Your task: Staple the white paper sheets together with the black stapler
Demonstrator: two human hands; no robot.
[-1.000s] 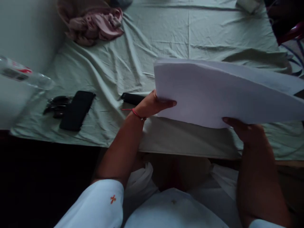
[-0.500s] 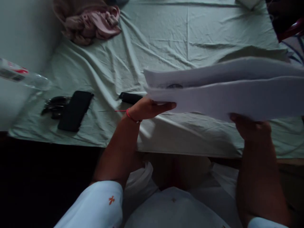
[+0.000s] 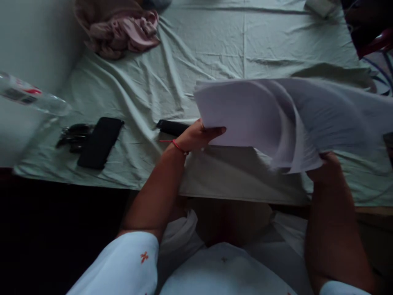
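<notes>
A stack of white paper sheets [image 3: 242,108] is held up above the near part of the cloth-covered table. My left hand [image 3: 201,135], with a red string at the wrist, is closed on its left end, thumb on top. Toward the right, my right hand [image 3: 327,166] grips the near edge of the sheets, where several are bent over and curl. The sheets' far right part is smeared by motion. Just behind my left hand lies a black elongated object [image 3: 172,127], partly hidden by that hand.
A black phone [image 3: 100,143] lies at the left against a dark, shiny bunched object [image 3: 73,137]. Farther left a clear plastic bottle [image 3: 33,96] with a red and white label is tilted. Pink crumpled cloth [image 3: 129,32] sits on the wrinkled pale green tablecloth [image 3: 211,45].
The sheets have gone from nearly flat to bent over and curling at the middle. My right hand has shifted slightly down with their edge, while my left hand keeps its grip.
</notes>
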